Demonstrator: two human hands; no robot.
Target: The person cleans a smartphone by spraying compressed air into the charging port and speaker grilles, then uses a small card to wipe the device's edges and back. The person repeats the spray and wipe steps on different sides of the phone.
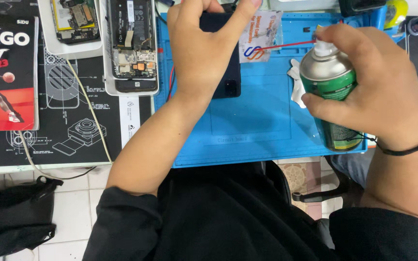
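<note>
head view, looking straight down: nearest is the person's black-clothed lap, with a black bag [13, 212] on the tiled floor to the left. next comes the near edge of a blue work mat [262, 125] on the bench. the right hand [368, 87] is wrapped around a green spray can [332, 84], fingers closed on its body and the forefinger laid over the white nozzle on top; a black band sits at that wrist. a thin red straw [286, 46] runs leftward from the nozzle toward a small clear packet with red and blue print [260, 36]. a crumpled white cloth [296, 82] lies on the mat just beside the can. farther in, the left hand [204, 43] presses flat on a dark phone [226, 72] lying on the mat, fingers spread and extended, not curled around it. left of the mat, an opened phone with its circuit board exposed [132, 46] lies in a white tray, another opened one [76, 19] beside it. a red and black booklet [6, 72] sits at the far left on a black printed mat [73, 121].
</note>
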